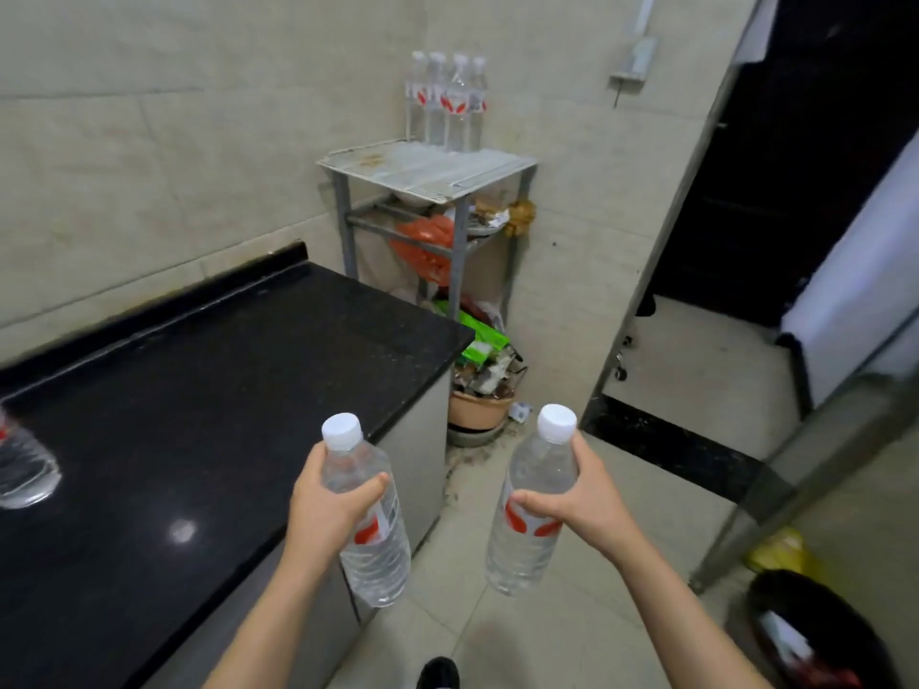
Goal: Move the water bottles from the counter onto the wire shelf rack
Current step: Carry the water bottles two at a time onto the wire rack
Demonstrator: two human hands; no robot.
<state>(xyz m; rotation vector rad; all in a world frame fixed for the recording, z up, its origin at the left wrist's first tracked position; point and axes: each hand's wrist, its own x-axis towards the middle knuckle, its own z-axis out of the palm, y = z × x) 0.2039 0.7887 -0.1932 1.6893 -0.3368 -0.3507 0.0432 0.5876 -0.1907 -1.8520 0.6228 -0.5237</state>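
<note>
My left hand grips one water bottle round its upper body, at the near right edge of the black tabletop. My right hand grips a second bottle over the floor. Four bottles stand at the back of the wire shelf rack, far ahead. Another bottle sits on the tabletop's left, partly cut off.

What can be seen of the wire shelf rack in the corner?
The wire shelf rack stands in the tiled corner, past the far end of the black counter. Grey metal legs carry a pale, close-wired top tier with brownish stains. Four clear water bottles, white-capped and red-labelled, stand upright at its rear. A red plastic bag sits on a lower tier; the rest is cluttered, partly hidden.
</note>
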